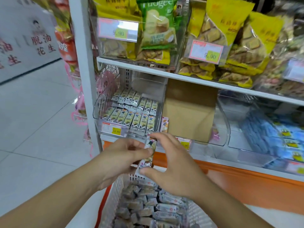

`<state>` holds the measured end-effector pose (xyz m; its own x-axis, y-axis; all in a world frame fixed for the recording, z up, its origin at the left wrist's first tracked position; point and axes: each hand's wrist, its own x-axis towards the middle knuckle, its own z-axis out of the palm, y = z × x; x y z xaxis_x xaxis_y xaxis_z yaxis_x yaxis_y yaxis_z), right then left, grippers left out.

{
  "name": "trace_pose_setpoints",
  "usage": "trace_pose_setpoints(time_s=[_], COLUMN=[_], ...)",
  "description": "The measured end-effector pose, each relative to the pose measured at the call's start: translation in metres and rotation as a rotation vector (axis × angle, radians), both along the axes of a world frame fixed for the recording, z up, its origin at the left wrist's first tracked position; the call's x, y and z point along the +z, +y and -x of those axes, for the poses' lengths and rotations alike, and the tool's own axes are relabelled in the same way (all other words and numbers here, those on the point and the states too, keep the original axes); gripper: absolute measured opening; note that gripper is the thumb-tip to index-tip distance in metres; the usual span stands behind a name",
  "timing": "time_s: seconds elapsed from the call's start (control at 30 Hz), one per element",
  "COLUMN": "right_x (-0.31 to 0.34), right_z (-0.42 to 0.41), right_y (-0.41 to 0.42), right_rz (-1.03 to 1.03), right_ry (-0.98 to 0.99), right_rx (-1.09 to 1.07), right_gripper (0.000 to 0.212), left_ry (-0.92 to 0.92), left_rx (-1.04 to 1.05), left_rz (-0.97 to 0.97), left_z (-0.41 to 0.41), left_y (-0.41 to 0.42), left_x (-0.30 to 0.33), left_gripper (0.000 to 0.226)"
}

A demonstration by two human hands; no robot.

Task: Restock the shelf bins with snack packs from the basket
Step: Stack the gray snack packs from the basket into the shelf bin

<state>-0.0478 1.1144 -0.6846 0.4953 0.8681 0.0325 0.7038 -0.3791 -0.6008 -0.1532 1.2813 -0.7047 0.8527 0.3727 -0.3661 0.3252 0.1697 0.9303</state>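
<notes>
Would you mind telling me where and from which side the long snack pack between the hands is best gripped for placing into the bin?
Probably by its long edges near the middle. The snack pack stands nearly upright, slim and flat; the left hand pinches its middle from the left, and the right hand touches its two ends. A grip from the left leaves the top free to enter the clear bin.

Price tags read 9.90; the snack bin's tag reads 15.80.
</notes>
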Motion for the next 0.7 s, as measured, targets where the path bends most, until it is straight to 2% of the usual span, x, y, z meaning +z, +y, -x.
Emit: trace_pose_setpoints(time_s=[0.17,0.23,0.27,0.33,0.4,0.47,0.57,0.7], right_x=[-0.001,0.004,0.006,0.010,0.017,0.022,0.025,0.020], right_z=[-0.008,-0.020,-0.028,-0.049,-0.074,-0.101,-0.140,-0.167], right_y=[0.019,0.032,0.042,0.068,0.100,0.134,0.182,0.222], right_rz=[-0.045,-0.040,-0.041,-0.051,-0.023,0.047,0.183,0.427], right_ry=[0.045,0.050,0.038,-0.012,-0.071,-0.127,-0.283,-0.344], right_rx=[-0.091,-0.110,-0.122,-0.147,-0.151,-0.139,-0.128,-0.083], right_gripper=[0.082,0.082,0.082,0.084,0.087,0.088,0.086,0.084], left_ry=[-0.008,-0.031,-0.030,0.006,0.077,0.222,0.339,0.375], left_rx=[0.057,0.082,0.095,0.071,-0.028,-0.135,-0.248,-0.275], left_rz=[-0.025,-0.135,-0.319,-0.819,-1.105,-1.170,-1.174,-1.158], left_z=[-0.015,-0.020,-0.021,-0.022,-0.021,-0.019,-0.015,-0.014], left_y=[0.010,0.025,0.036,0.061,0.085,0.103,0.113,0.112], left_x=[0.004,0.009,0.009,0.003,-0.006,-0.016,-0.026,-0.025], left_gripper=[0.036,0.024,0.020,0.027,0.053,0.083,0.107,0.081])
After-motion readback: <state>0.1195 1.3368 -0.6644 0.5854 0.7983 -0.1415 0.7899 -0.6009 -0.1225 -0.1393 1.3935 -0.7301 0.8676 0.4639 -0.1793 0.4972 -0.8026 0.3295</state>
